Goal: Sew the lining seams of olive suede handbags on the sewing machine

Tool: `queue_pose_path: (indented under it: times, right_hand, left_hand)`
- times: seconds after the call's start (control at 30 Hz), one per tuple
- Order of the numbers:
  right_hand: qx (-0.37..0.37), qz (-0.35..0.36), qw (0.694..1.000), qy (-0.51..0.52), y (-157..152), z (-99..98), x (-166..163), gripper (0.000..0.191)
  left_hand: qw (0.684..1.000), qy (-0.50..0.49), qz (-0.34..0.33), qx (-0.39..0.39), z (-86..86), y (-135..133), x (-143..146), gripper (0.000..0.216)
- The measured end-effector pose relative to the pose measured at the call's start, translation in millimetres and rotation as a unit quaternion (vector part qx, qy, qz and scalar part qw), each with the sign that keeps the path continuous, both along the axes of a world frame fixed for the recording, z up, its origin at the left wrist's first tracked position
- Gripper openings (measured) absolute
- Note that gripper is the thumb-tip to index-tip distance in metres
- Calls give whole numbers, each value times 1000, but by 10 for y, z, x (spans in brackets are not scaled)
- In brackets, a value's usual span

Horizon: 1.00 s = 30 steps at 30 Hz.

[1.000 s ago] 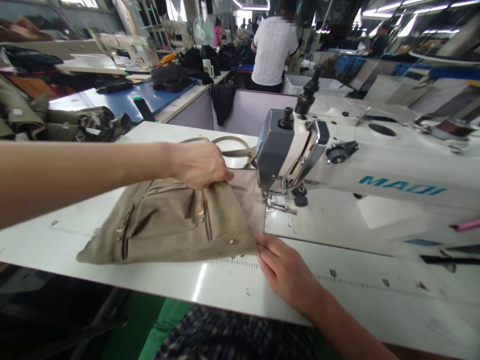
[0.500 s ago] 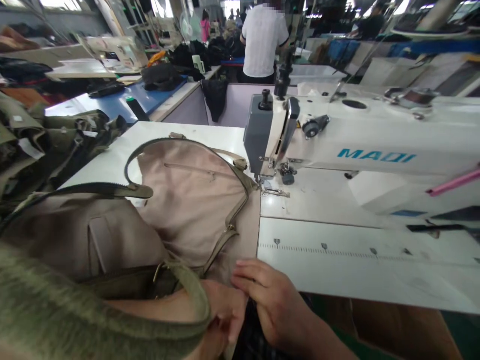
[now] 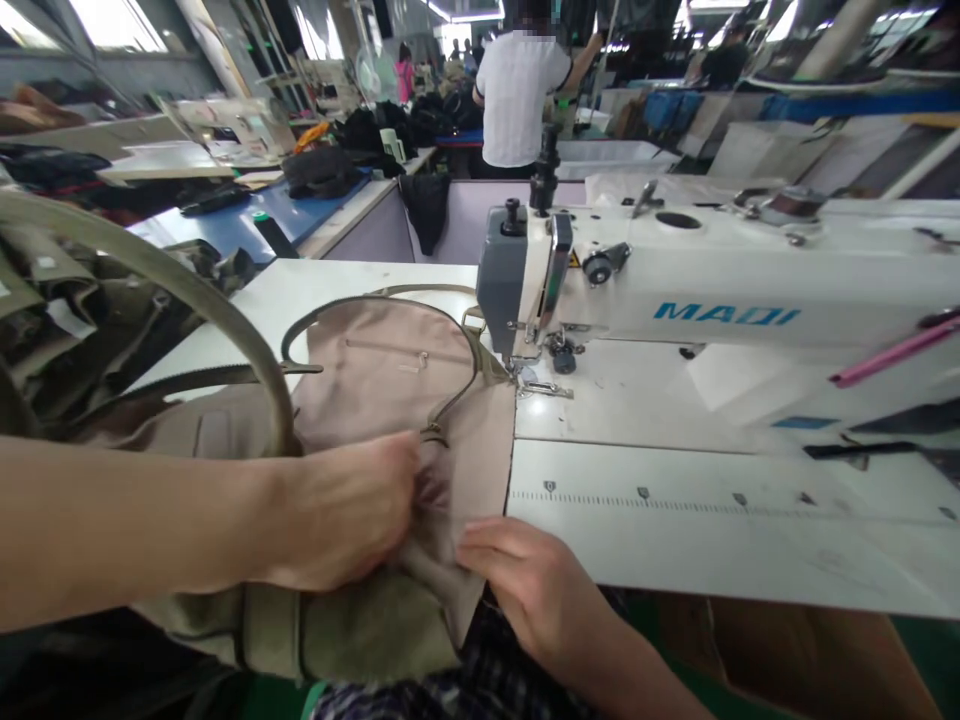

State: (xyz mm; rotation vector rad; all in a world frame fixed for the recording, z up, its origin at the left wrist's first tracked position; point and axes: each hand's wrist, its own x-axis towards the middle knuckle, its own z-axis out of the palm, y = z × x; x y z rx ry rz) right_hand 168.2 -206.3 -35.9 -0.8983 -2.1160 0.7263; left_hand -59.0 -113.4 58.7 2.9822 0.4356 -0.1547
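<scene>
Head view: left hand (image 3: 360, 515) clutches bag lining (image 3: 390, 375); right hand (image 3: 529, 580) lies on its edge, grip unclear; sewing machine (image 3: 720, 265) at two o'clock.

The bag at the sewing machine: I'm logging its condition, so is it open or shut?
The bag is open: its zipper edges lie apart, exposing the pinkish lining.

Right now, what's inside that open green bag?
Inside the bag, pinkish lining with a narrow slit shows. The left hand covers part of it; what lies beneath can't be seen.
</scene>
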Motion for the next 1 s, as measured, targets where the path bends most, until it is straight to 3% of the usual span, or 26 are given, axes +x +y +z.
queue_pose_path:
  times: [0.07,0.1,0.2,0.3,0.57,0.8,1.0]
  right_hand:
    - [4,-14,1000,5,1,14,-12,29]
    - [11,-26,1000,5,2,14,-16,28]
    - [54,-86,995,-9,0,-30,-32,28]
    - [114,-152,981,-43,-13,-112,-80,29]
    - [144,-182,971,-56,-96,-238,-247,33]
    - [184,-264,946,-40,-223,-322,-223,31]
    - [181,-249,951,-21,-233,-245,-274,26]
  left_hand:
    - [993,2,-107,-42,-154,-39,183,33]
    - [991,-12,-124,-58,-237,-57,231,35]
    - [993,-77,-31,-78,-453,-101,199,59]
    - [990,-91,34,-107,-554,-133,80,78]
    - [989,-55,47,-132,-579,-101,100,100]
    - [991,-51,27,-123,-620,-121,98,100]
    - [992,-45,20,-119,-590,-122,114,98]
